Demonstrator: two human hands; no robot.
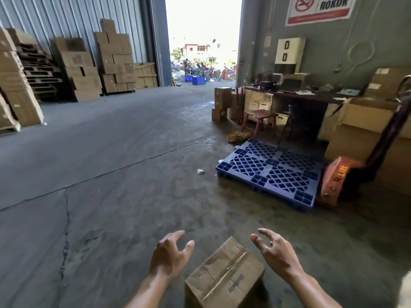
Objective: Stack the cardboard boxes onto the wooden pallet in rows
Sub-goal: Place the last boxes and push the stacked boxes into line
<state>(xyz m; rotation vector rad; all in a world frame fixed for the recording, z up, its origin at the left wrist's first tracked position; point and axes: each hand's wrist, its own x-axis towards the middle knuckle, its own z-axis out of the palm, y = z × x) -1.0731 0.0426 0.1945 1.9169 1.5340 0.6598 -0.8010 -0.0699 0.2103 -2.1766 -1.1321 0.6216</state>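
Note:
A taped cardboard box (224,274) stands at the bottom centre of the head view, close to me. My left hand (171,254) hovers just left of it, fingers spread and curled, holding nothing. My right hand (274,252) hovers just right of it, also open and apart from the box. A blue plastic pallet (270,172) lies flat on the concrete floor ahead to the right. Wooden pallets (41,72) are stacked against the far left wall between piles of cardboard boxes (115,63).
An orange pallet jack (335,181) sits at the blue pallet's right end. A desk (293,94), a red stool (259,118) and large open boxes (367,121) line the right wall. The wide doorway (202,41) opens ahead. A paper scrap (200,171) lies on the floor.

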